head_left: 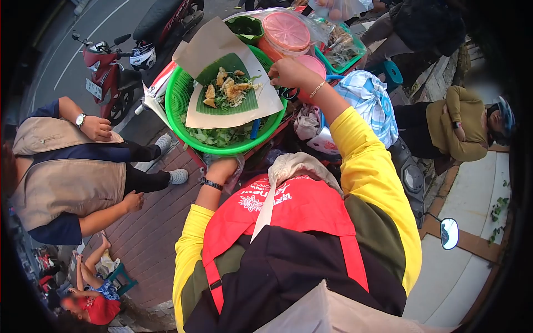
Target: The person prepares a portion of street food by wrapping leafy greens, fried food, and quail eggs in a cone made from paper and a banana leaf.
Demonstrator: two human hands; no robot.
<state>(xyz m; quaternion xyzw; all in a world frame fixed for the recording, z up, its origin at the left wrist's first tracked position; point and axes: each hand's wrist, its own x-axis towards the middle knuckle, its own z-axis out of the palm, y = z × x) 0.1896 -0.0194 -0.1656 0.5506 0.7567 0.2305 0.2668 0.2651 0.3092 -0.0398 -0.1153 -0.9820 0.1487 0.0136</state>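
Observation:
A green plastic basket [173, 105] holds chopped greens [222, 136]. Across it lies a sheet of brown paper [200, 47] with a piece of banana leaf [251, 101] on top. Leafy greens, sprouts and fried-looking chunks [232, 89] are heaped on the leaf. My right hand [294, 75] is at the basket's right side, beside the paper's edge, fingers curled in; whatever they grip is hidden. Below the near rim is my left hand [223, 166], its fingers out of sight behind the basket and close to a clear plastic bag [236, 175].
Behind the basket stands a tub with a pink lid [286, 30], beside a green tray [338, 47] of packed food. A checked cloth bundle [366, 102] sits at right. People stand on both sides, including one in a beige vest [72, 188]. A red motorbike [105, 77] is parked at left.

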